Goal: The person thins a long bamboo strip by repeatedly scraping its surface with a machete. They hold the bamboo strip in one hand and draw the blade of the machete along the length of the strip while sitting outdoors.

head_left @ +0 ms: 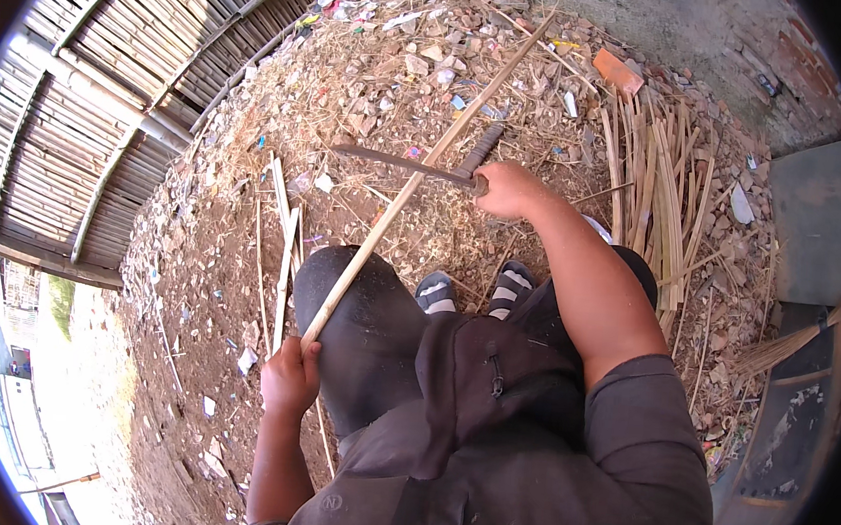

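Observation:
My left hand [289, 377] grips the near end of a long bamboo strip [427, 165] that runs from my left knee up and away over the littered ground. My right hand [509, 189] holds a long dark knife [398, 161] by its handle. The blade points left and lies across the strip at about its middle. My knees in dark trousers and my striped sandalled feet [472, 291] show below the strip.
A bundle of split bamboo strips [660, 182] lies to the right. Loose thin strips [283, 243] lie at the left. Wood chips, stones and scraps cover the ground. A bamboo fence [110, 95] runs along the left. A broom [785, 347] lies at the right.

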{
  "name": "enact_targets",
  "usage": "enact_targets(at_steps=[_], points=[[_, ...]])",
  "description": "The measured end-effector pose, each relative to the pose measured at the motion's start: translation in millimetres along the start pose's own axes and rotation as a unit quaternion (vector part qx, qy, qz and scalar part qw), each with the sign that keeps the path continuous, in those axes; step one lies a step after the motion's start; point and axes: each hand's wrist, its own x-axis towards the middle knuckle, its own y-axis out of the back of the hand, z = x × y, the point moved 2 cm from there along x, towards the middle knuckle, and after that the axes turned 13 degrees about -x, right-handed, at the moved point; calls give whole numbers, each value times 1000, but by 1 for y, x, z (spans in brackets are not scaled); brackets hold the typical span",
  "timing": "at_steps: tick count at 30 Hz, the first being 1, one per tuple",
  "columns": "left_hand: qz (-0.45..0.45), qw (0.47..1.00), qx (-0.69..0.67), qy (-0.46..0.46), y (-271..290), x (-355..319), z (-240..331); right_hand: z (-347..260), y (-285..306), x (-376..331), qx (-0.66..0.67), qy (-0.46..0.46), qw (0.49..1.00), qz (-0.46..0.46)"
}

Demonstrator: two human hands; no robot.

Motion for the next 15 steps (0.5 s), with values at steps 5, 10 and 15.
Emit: enact_targets(at_steps=[5,10,15], points=[[-22,999,22,22,9,1,8,-36,-4,-11,-84,40,995,-32],[-11,1000,-4,27,7,-5,1,-44,-4,-13,-31,55,997,-40],[-38,998,31,35,10,9,11,9,-10,2,-44,-21,999,-15]])
